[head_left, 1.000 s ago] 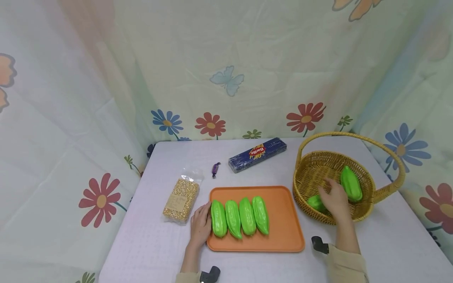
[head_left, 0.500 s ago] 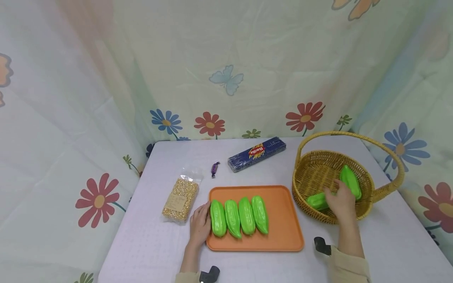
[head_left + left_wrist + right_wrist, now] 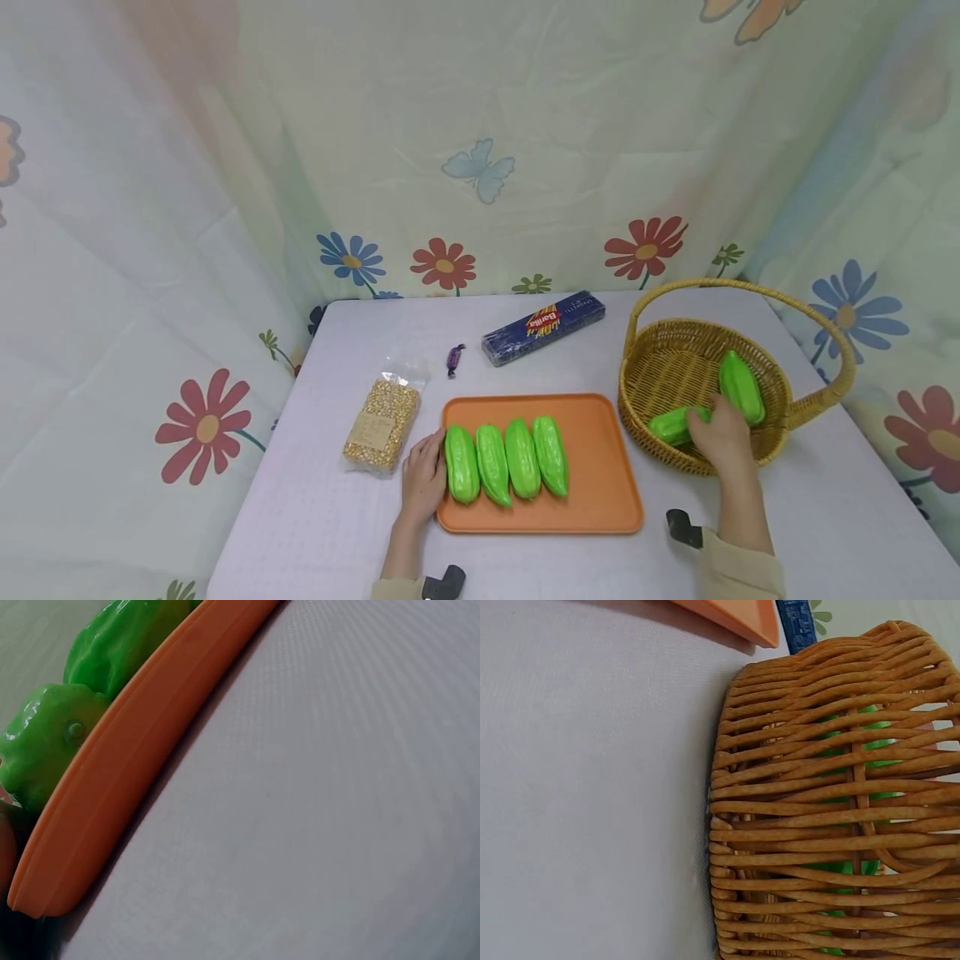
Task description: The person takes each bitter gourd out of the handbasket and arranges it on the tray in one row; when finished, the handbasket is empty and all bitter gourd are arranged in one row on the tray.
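Note:
Several glossy green ridged vegetables (image 3: 522,458), tapered at one end, lie side by side on the left part of an orange tray (image 3: 603,467). My left hand (image 3: 423,477) rests along the tray's left rim, its fingers extended, beside the leftmost vegetable. At right, inside a wicker basket (image 3: 660,367), lie two more such vegetables. My right hand (image 3: 723,435) reaches into the basket between them. Its thumb side is at the inner end of the left one (image 3: 670,427); the right one (image 3: 741,387) leans by the wall. The fingertips are partly hidden, so a grip cannot be confirmed.
The basket's tall handle (image 3: 840,387) arches over its far and right sides. A bag of yellow corn kernels (image 3: 384,421) lies left of the tray. Behind it are a purple wrapped candy (image 3: 455,360) and a blue spaghetti box (image 3: 543,327). A flowered curtain (image 3: 480,100) surrounds the table.
My right hand has moved slightly right and lower in the basket, from above the left vegetable to its inner end. The left hand has stayed at the tray.

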The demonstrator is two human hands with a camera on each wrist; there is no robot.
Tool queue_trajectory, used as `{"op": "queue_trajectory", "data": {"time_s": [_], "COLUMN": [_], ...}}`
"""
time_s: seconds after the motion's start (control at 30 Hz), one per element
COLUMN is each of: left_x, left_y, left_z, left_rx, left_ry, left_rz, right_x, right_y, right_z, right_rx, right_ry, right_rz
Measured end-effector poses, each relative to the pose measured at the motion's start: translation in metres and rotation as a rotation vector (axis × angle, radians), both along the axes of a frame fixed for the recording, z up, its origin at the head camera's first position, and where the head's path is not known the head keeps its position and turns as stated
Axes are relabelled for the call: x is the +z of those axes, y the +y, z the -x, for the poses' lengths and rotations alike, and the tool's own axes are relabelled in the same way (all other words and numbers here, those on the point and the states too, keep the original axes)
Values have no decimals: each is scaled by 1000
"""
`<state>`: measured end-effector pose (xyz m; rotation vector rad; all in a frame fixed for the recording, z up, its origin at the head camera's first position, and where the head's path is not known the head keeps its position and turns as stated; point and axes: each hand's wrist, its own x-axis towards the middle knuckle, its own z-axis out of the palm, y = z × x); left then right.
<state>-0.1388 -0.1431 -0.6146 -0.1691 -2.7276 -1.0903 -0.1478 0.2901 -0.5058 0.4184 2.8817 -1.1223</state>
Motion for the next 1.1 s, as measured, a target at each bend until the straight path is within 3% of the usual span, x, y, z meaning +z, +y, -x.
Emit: {"op": "queue_trajectory", "data": {"time_s": [0.43, 0.77, 1.1], "left_x": [-1, 0, 0], "left_y": [0, 0, 0], "left_z": [-1, 0, 0], "left_rx": [9, -4, -1], "left_ry": [-22, -9, 3], "left_rz": [-11, -8, -15], "right_x": [-5, -12, -21], "right_y": [-7, -15, -21], "right_z": [16, 35, 42], "right_rx": [76, 132, 159], "right_ry": [35, 22, -9], "right_rz": [8, -43, -28]}}
